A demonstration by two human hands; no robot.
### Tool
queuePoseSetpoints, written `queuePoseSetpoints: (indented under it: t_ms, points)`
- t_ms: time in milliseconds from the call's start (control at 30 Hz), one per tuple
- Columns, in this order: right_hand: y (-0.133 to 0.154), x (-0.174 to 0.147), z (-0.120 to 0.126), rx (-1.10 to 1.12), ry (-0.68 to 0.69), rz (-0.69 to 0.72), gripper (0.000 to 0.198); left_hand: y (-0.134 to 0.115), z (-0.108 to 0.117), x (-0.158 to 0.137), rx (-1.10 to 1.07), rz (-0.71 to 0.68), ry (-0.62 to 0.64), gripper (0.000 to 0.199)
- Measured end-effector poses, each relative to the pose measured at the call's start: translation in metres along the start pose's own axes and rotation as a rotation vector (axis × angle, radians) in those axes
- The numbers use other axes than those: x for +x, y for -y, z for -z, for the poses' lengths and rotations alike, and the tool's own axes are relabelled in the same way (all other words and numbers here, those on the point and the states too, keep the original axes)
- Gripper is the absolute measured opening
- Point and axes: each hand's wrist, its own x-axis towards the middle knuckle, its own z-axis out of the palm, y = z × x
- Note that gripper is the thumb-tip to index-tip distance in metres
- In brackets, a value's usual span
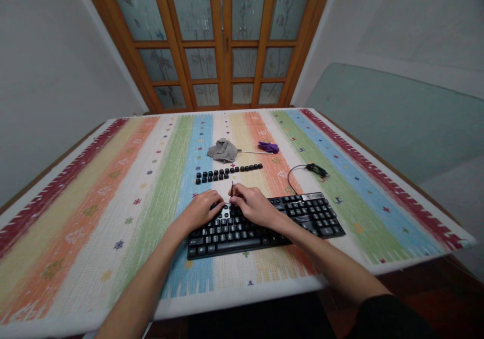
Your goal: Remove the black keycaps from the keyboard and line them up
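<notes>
A black keyboard (239, 244) lies on the striped tablecloth close to the table's front edge. Some keys are off its upper rows, where bare spots show between my hands. My left hand (201, 209) rests over the keyboard's upper left part, its fingers loosely stretched and touching the keys. Pinched in my right hand (255, 206) is a small, thin brownish tool (232, 189), held upright above the top rows; its lower end is hidden by the fingers. Beyond the hands, several black keycaps (215, 173) stand in two lines.
Behind the keycaps lies a crumpled grey cloth (223, 150). A thin rod runs from it toward a purple cloth-like item (268, 147). The bundled keyboard cable (316, 169) sits at the right. Wooden doors with glass panes (198, 18) stand past the table's far edge.
</notes>
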Motion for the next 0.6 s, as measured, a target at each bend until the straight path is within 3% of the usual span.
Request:
queuePoseSetpoints:
  t_ms: [133, 300, 600]
  points:
    - [-0.008, 0.008, -0.002, 0.028, -0.016, -0.069, 0.01, 0.0, 0.0, 0.0, 0.007, 0.003, 0.015, 0.018]
    - [-0.023, 0.009, 0.003, 0.311, 0.023, -0.18, 0.007, 0.0, 0.002, 0.0, -0.005, 0.006, 0.015, 0.017]
    - [-0.018, -0.005, 0.02, 0.367, -0.062, -0.126, 0.016, -0.025, 0.012, 0.005, -0.198, -0.024, -0.095, 0.017]
